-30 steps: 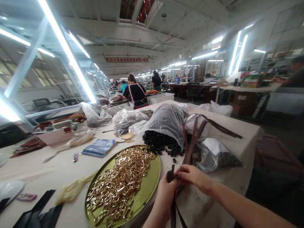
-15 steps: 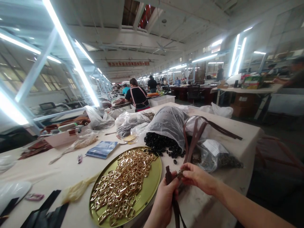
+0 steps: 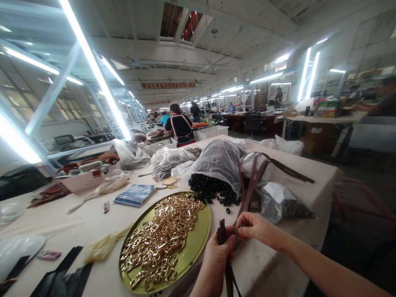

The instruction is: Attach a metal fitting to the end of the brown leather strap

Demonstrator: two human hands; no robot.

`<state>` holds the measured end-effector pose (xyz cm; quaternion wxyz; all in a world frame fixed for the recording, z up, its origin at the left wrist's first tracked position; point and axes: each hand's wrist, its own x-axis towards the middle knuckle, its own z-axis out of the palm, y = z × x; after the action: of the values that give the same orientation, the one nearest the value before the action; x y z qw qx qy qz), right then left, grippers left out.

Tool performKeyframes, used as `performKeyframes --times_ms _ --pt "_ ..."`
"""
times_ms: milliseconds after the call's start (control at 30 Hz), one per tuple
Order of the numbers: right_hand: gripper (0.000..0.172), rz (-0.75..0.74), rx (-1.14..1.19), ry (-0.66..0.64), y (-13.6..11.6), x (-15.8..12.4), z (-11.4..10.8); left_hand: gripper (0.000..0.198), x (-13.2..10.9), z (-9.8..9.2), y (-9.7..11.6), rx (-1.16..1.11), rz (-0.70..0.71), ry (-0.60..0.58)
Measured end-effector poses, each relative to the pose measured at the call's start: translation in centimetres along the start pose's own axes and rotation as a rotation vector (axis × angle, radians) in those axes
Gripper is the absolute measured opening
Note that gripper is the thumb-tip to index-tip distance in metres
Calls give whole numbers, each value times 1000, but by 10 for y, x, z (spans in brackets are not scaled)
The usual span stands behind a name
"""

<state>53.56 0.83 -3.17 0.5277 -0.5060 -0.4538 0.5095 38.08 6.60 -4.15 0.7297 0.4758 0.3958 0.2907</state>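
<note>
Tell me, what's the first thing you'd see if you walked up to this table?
Probably the round tray near the front edge, piled with shiny gold buckles. Right beside it, the left hand and right hand both grip a dark brown strap. Behind them, black beads spill out of a plastic bag in the middle of the table.

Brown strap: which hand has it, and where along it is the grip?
Both. The left hand grips the brown strap just below its upper end; the right hand pinches a strap beside that end.
</note>
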Motion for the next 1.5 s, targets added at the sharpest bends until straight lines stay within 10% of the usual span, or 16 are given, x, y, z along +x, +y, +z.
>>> performKeyframes --times_ms 500,833,1067,1500 --pt "25 71 317 -99 -15 -18 11 69 -24 -4 8 -62 -2 -126" --pt "19 222 733 -137 -7 -24 32 31 -38 -8 9 -249 -154 -242" --pt "18 102 604 -91 -14 -27 35 18 -44 -7 17 -384 -360 -241" --pt "24 169 555 11 2 -35 39 36 -31 -14 -7 -156 -244 -200"
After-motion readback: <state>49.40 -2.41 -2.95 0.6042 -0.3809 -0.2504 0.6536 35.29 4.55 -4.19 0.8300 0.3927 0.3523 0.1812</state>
